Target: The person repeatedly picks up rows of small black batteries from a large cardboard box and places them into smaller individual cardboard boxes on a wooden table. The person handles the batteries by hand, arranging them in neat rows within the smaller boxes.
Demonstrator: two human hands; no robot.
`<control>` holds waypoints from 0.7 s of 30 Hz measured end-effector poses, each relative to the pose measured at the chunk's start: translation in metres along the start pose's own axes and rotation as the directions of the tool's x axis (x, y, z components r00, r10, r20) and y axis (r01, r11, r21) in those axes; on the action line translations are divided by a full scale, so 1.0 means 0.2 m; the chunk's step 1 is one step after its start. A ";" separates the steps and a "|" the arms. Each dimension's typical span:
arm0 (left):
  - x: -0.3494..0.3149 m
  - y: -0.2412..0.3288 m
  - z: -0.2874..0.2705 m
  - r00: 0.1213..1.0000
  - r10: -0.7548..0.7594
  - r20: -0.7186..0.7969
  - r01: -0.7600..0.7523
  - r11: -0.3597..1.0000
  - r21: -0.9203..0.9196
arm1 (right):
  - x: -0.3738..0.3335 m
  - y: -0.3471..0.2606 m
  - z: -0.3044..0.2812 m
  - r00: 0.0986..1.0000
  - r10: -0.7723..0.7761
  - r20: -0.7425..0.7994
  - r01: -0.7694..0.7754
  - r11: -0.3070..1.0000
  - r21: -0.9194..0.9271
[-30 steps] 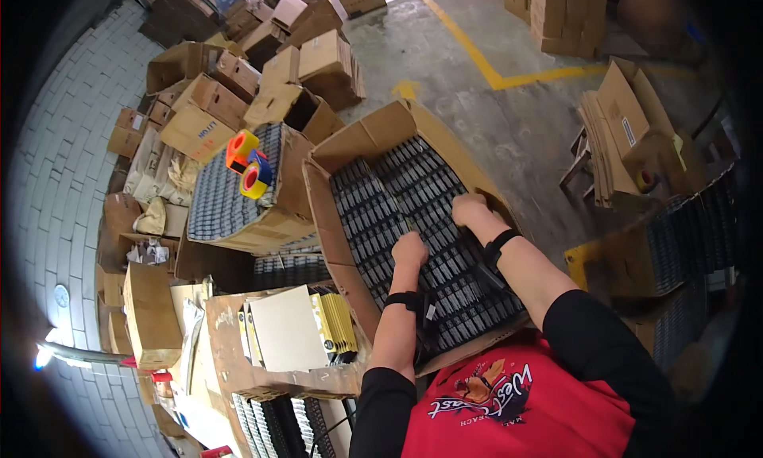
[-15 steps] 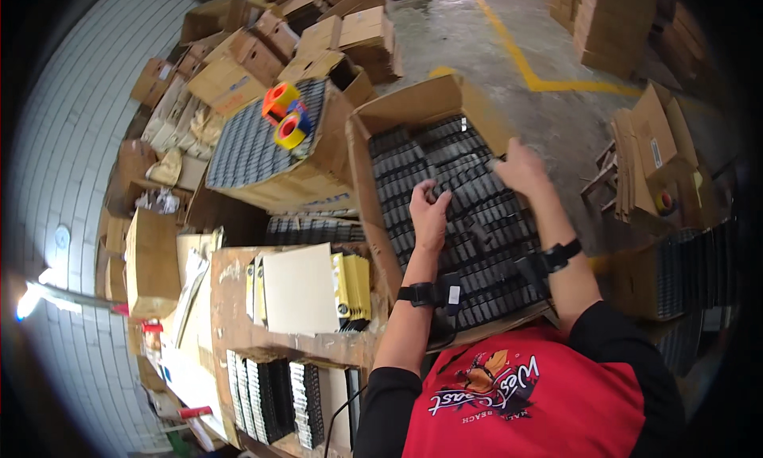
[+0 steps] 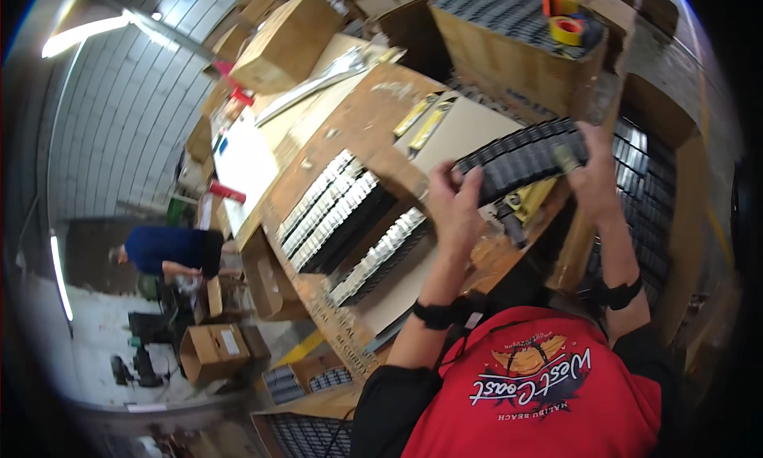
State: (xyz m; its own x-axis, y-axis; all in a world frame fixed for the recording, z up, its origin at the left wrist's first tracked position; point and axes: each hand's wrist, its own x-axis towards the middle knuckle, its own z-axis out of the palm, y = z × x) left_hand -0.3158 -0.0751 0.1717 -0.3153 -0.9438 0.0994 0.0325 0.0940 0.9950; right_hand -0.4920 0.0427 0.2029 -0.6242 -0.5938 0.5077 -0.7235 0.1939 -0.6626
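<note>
A long row of dark grey, ribbed pieces (image 3: 517, 158), packed side by side, is held up between my hands above the worktable. My left hand (image 3: 458, 208) grips its left end with thumb and fingers. Around the right end is my right hand (image 3: 594, 172). Beneath the row lie a beige cardboard sheet (image 3: 469, 132) and yellow-and-black packs (image 3: 534, 200), partly covered by it. Several black stacks with whitish edges (image 3: 330, 212) stand on the table to the left of my left hand. I cannot make out exactly what the pieces are.
The wooden worktable (image 3: 318, 152) runs diagonally. To my right is an open carton (image 3: 683, 172) filled with similar dark rows. Tape rolls (image 3: 566, 30) rest on another full carton (image 3: 517, 57). A person in blue (image 3: 175, 250) is at the far left, near cartons (image 3: 213, 353).
My hands have come from the open carton to above the table, now holding the row of dark pieces. The view has swung left, bringing the other person into sight.
</note>
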 end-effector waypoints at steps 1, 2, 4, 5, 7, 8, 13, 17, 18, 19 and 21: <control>-0.03 -0.01 -0.18 0.997 -0.019 -0.076 0.019 1.000 0.004 | -0.04 -0.10 0.14 0.986 0.053 0.158 -0.044 0.997 -0.059; -0.05 -0.05 -0.35 0.992 -0.066 -0.112 0.081 0.987 0.136 | -0.10 -0.17 0.27 0.963 0.016 0.269 -0.015 1.000 -0.003; -0.17 -0.22 -0.74 0.952 -0.121 -0.280 0.167 0.975 0.145 | -0.23 -0.30 0.54 0.782 0.071 0.620 -0.110 0.994 0.024; -0.24 -0.34 -0.92 0.920 -0.216 -0.327 0.272 0.953 0.136 | -0.32 -0.32 0.67 0.693 0.059 0.718 -0.116 0.993 0.030; -0.36 -0.35 -1.12 0.794 -0.458 -0.400 0.445 0.886 -0.132 | -0.46 -0.33 0.89 0.457 -0.126 0.880 -0.235 0.938 0.256; -0.43 -0.50 -1.28 0.729 -0.528 -0.436 0.500 0.845 -0.187 | -0.52 -0.37 0.97 0.303 -0.144 0.942 -0.305 0.922 0.240; -0.57 -0.67 -1.60 0.506 -0.699 -0.504 0.662 0.690 -0.293 | -0.84 -0.39 1.45 -0.017 -0.067 0.998 -0.299 0.952 0.059; -0.62 -0.78 -1.68 0.538 -0.640 -0.548 0.629 0.738 -0.245 | -0.99 -0.45 1.58 0.297 -0.044 0.954 -0.003 0.999 0.047; -0.64 -0.81 -1.69 0.549 -0.630 -0.549 0.614 0.750 -0.246 | -0.98 -0.47 1.57 0.283 -0.034 0.959 0.008 0.999 0.033; -0.65 -0.82 -1.68 0.565 -0.618 -0.548 0.597 0.764 -0.246 | -0.95 -0.50 1.55 0.273 -0.024 0.962 0.020 1.000 0.020; -0.66 -0.84 -1.69 0.575 -0.613 -0.542 0.616 0.760 -0.207 | -0.93 -0.52 1.51 0.287 -0.026 0.958 0.043 0.999 0.015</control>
State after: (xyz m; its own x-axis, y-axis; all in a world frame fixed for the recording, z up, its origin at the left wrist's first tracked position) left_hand 0.0412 -0.0734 -0.0089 0.3124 -0.7722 -0.5532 0.0267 -0.5750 0.8177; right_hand -0.2106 -0.1033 0.0104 0.1225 -0.9233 -0.3640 -0.7454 0.1566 -0.6480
